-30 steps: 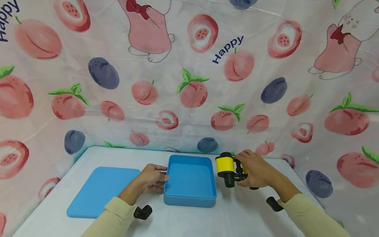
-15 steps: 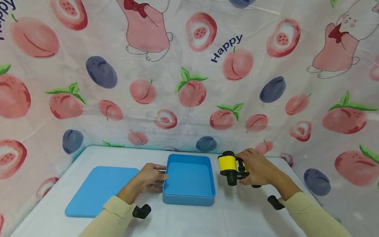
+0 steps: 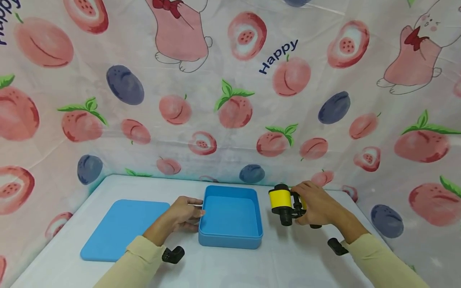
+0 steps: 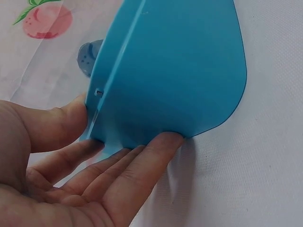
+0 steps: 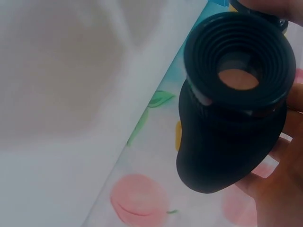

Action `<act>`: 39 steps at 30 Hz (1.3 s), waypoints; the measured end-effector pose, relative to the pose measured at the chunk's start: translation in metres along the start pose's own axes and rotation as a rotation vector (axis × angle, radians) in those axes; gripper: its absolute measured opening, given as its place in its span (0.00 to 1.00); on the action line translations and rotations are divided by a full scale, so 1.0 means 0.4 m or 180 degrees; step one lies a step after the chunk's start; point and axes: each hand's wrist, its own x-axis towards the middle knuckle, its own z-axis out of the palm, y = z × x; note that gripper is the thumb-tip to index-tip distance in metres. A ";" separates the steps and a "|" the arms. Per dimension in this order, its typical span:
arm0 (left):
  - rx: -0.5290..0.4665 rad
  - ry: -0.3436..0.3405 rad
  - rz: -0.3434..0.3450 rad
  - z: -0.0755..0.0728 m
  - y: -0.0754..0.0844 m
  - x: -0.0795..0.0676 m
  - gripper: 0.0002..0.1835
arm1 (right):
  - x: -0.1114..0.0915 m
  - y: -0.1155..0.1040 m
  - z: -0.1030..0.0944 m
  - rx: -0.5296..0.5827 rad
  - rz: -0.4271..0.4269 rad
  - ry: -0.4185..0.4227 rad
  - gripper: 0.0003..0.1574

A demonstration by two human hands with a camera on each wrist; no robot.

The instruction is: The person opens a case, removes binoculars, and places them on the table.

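A yellow and black pair of binoculars [image 3: 281,199] is in my right hand [image 3: 318,203], to the right of an uncovered blue box [image 3: 230,241]. The fingers grip its right barrel, which the hand mostly covers in the head view. Close up in the right wrist view is a black eyepiece [image 5: 194,61] with the fingers behind it. My left hand [image 3: 183,215] rests against the left side of the box. In the left wrist view, the thumb [image 4: 71,120] touches the rim and fairly straight fingers lie along the outer wall. Nothing lies inside the box.
A flat blue lid [image 3: 115,232] lies on the white table [image 3: 230,272], partly behind the left forearm. A fruit-patterned cloth [image 3: 216,160] hangs behind the table and at both sides. Small black camera mounts [image 3: 173,255] stick out from both wrists.
My right hand has moved slightly to the right with the binoculars, widening the gap to the box. The left hand and the box stay where they were.
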 end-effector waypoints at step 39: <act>0.0010 0.0028 -0.0005 -0.003 -0.010 0.009 0.29 | 0.001 0.009 0.032 0.0147 0.0125 -0.0217 0.56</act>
